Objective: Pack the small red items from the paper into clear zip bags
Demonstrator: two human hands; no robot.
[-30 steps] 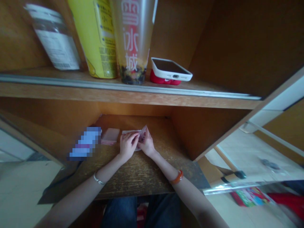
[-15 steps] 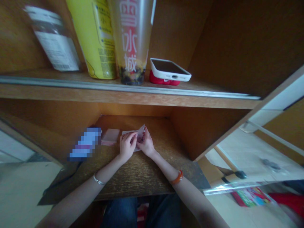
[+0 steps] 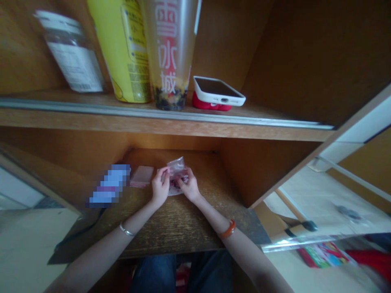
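Observation:
A small clear plastic bag [image 3: 176, 164] stands between my hands above the wooden desk, its top edge pointing up. Small dark red pieces [image 3: 184, 178] show through its lower part; their kind is too small to make out. My left hand [image 3: 160, 185] pinches the bag's left edge between thumb and fingers. On the other side, my right hand [image 3: 190, 187] grips the bag, thumb across its front. Beneath the hands a pale, rounded thing [image 3: 174, 193] is partly hidden. A stack of pinkish flat packets [image 3: 142, 175] lies left of my left hand.
A blurred-out phone-like screen [image 3: 109, 186] leans at the desk's left. On the shelf [image 3: 171, 124] above the hands stand a white-capped jar [image 3: 76, 65], a yellow container [image 3: 131, 61], a printed plastic cup [image 3: 169, 57] and a white-cased phone [image 3: 218, 89] on something red.
My left hand has shifted slightly left, away from my right. The bag, folded and mostly covered before, now shows its front and upright top between them.

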